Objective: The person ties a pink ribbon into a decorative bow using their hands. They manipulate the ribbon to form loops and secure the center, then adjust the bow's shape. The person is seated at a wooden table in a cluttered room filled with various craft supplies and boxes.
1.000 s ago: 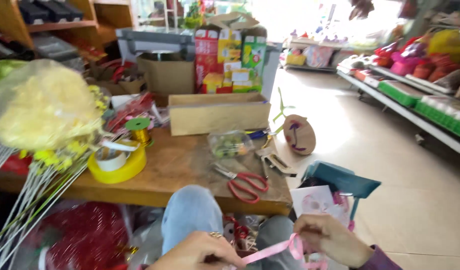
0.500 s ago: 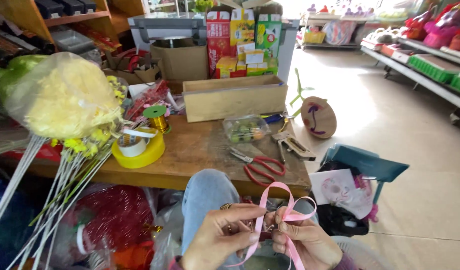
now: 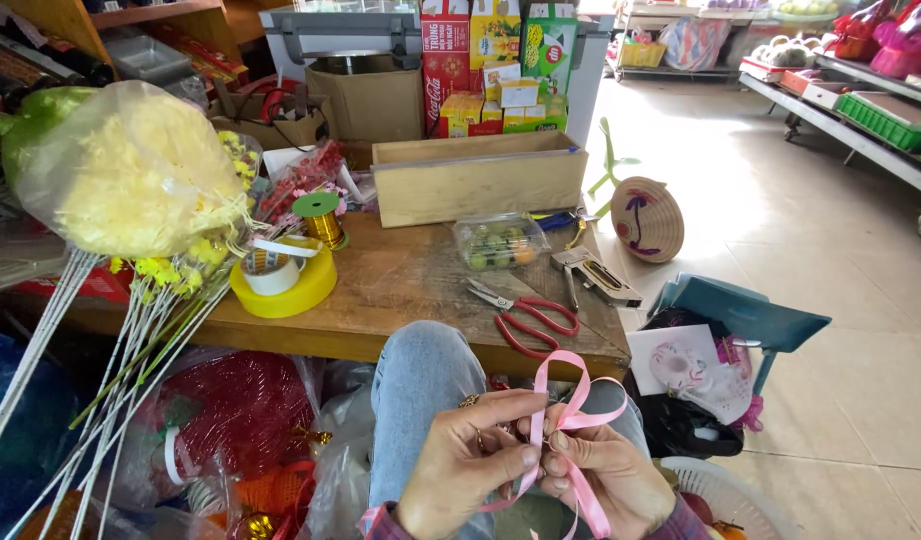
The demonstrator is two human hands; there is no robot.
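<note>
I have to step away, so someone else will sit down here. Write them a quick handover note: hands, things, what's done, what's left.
Left hand: pinches the pink ribbon at its crossing.
Right hand: grips the same ribbon from the other side, tails hanging below.
Things: red scissors and stapler lie on the wooden table; yellow ribbon spool sits to the left.
Done: loops formed in the ribbon.
Left: loops look unfastened, held only by fingers.
</note>
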